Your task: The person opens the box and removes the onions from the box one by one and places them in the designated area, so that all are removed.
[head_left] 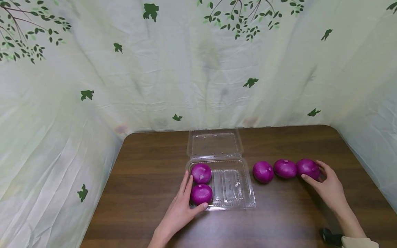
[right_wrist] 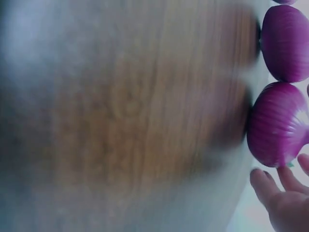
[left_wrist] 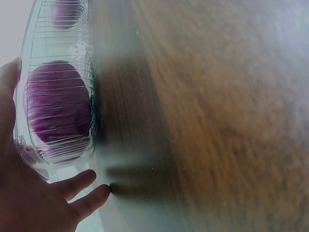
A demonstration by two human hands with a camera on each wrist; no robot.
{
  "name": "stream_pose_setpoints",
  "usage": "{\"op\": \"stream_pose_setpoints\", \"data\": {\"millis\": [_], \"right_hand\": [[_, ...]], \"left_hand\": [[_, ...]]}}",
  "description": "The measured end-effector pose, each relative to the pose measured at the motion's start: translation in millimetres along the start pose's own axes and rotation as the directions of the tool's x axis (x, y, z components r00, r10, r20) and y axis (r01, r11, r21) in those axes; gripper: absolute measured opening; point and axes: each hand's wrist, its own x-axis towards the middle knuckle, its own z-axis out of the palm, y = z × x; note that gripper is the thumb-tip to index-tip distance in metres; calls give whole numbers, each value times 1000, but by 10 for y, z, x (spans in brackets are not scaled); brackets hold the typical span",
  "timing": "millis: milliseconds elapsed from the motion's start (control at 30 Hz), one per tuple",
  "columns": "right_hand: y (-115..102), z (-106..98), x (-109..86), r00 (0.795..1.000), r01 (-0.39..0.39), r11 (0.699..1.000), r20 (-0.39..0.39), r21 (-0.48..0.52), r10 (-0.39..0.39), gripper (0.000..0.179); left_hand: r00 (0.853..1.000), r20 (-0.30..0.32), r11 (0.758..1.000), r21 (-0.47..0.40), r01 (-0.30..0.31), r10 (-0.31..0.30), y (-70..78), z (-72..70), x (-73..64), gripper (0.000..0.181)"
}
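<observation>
A clear plastic clamshell box lies on the table with its lid folded back. Two purple onions sit one behind the other along its left side. My left hand rests at the box's front left corner, fingers extended along the left wall and thumb at the front rim. To the right of the box, three more onions stand in a row. My right hand holds the rightmost onion, thumb at its front and fingers at its far right side. In the right wrist view, that onion touches its neighbour.
The brown wooden table has rounded far corners. Behind it and at both sides hangs a pale curtain with green leaf prints. A dark band is at the right wrist, beside a light sleeve.
</observation>
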Motion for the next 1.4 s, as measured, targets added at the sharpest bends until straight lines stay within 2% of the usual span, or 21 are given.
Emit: {"op": "stream_pose_setpoints", "data": {"millis": [167,333,500,700,933,1067,1400], "right_hand": [[-73,13,-127,993,65,998,-102,-4,-65,77],[-188,94,-238,961,175,984,-210,-43,-180,63],[-335,174,-325,939,248,969,-245,-3,-241,61],[-585,243,-403,947,293,948,-172,121,-271,58],[-812,390,-453,937,349,915,-110,202,-333,56],[-944,483,-473,937,347,898,-66,272,-342,53],[-1140,769,-543,932,303,814,25,495,-362,46]], "left_hand": [[1000,6,1000,2,4,-4,2,-3,0,105],[1000,14,1000,3,14,-14,4,-6,-3,105],[1000,4,1000,6,10,-10,-5,-3,-3,105],[1000,-5,1000,13,7,-7,-18,2,1,105],[1000,-6,1000,16,0,0,-8,-5,-6,105],[1000,-1,1000,11,2,-2,-6,-6,-6,105],[1000,-3,1000,4,-3,3,-12,7,5,107]]}}
